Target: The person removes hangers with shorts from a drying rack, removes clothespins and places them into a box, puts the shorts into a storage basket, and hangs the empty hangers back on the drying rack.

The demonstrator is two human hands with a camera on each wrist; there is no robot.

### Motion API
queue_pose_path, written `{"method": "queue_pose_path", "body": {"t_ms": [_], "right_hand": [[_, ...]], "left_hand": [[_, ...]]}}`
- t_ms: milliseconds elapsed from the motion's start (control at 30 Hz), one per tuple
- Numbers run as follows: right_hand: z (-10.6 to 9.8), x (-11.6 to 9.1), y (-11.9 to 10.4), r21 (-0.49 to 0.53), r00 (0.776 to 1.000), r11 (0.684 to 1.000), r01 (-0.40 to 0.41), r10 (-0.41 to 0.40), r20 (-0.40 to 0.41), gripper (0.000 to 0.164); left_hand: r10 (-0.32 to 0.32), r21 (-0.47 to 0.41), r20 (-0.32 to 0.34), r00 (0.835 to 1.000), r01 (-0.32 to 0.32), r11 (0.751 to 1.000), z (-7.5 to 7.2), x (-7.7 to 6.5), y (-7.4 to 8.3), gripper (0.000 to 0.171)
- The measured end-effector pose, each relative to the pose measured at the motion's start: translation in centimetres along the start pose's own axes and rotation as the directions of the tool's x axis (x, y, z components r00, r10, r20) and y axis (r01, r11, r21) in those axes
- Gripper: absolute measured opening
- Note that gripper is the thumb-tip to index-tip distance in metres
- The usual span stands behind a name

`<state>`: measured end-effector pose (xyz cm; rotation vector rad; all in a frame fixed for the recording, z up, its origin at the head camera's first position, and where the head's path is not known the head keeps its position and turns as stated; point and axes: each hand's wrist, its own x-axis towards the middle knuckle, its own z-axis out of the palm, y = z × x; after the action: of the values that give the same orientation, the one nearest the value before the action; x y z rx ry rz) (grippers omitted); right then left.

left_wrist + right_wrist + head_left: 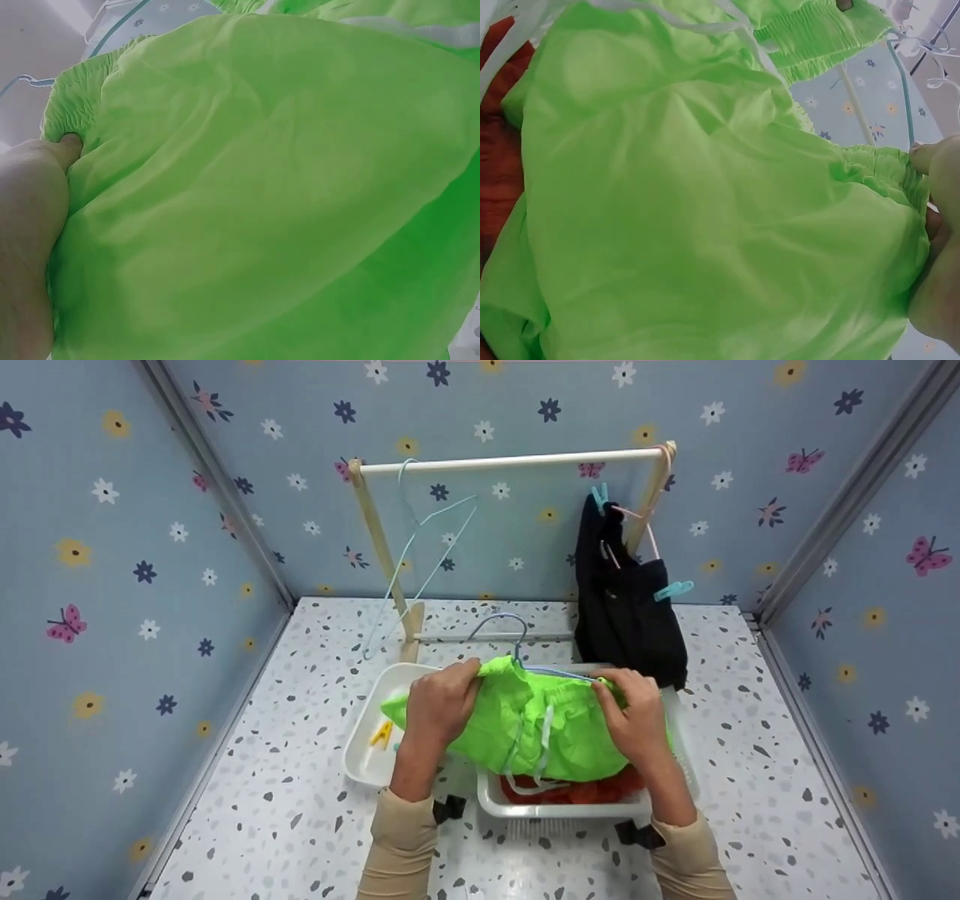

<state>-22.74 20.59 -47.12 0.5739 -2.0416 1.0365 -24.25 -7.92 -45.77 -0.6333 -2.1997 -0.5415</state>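
Note:
Bright green shorts with a gathered elastic waistband and a white drawstring are spread between both hands over a white basket. My left hand grips the waistband at its left end; in the left wrist view the thumb presses on the gathers. At the opposite end my right hand pinches the waistband together with the end of a blue wire hanger. The hanger's hook rises above the shorts, and the fabric hides most of its left part.
Behind stands a rack with a white rail. An unloaded light-blue hanger hangs at its left, black trousers with blue clothespins at its right. Red cloth lies in the basket. A white tray holds a yellow clothespin.

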Motion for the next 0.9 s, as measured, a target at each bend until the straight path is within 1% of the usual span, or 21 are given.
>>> {"method": "queue_pose_path", "body": {"t_ms": [100, 300, 433, 533, 633, 800, 867, 900], "right_hand": [[-0.4, -0.5, 0.6, 0.010, 1.000, 1.000, -0.016, 0.016, -0.001, 0.010], [-1.4, -1.6, 1.6, 0.026, 0.997, 0.997, -0.072, 0.072, -0.004, 0.008], [-2.1, -2.3, 2.2, 0.023, 0.995, 0.995, -0.100, 0.101, -0.016, 0.014], [-2.6, -2.6, 2.5, 0.024, 0.994, 0.994, -0.106, 0.107, -0.037, 0.018], [-3.2, -2.7, 2.2, 0.041, 0.993, 0.994, -0.106, 0.108, -0.052, 0.018], [-4.2, -2.3, 0.5, 0.042, 0.990, 0.993, -0.112, 0.116, -0.086, 0.016], [-4.4, -2.4, 0.2, 0.037, 0.988, 0.993, -0.116, 0.119, -0.101, 0.016], [-4.5, -2.6, 0.4, 0.034, 0.987, 0.992, -0.120, 0.123, -0.105, 0.016]], "left_hand": [[-0.009, -0.002, 0.000, 1.000, 0.009, 1.000, 0.1, -0.2, -0.2, 0.015], [-0.032, 0.011, 0.003, 0.999, 0.032, 0.999, 0.3, -0.4, -0.5, 0.019], [-0.035, 0.000, 0.010, 0.999, 0.035, 0.999, 0.4, -0.7, -0.7, 0.019], [-0.041, -0.011, 0.014, 0.999, 0.042, 0.999, 0.5, -0.8, -0.8, 0.018], [-0.050, -0.022, 0.016, 0.999, 0.051, 0.998, 0.5, -0.9, -1.0, 0.018], [-0.055, -0.029, 0.017, 0.998, 0.055, 0.998, 0.4, -0.9, -1.1, 0.019], [-0.058, -0.034, 0.016, 0.998, 0.059, 0.998, 0.4, -0.9, -1.1, 0.019], [-0.062, -0.038, 0.016, 0.998, 0.062, 0.997, 0.4, -1.0, -1.2, 0.020]]}}
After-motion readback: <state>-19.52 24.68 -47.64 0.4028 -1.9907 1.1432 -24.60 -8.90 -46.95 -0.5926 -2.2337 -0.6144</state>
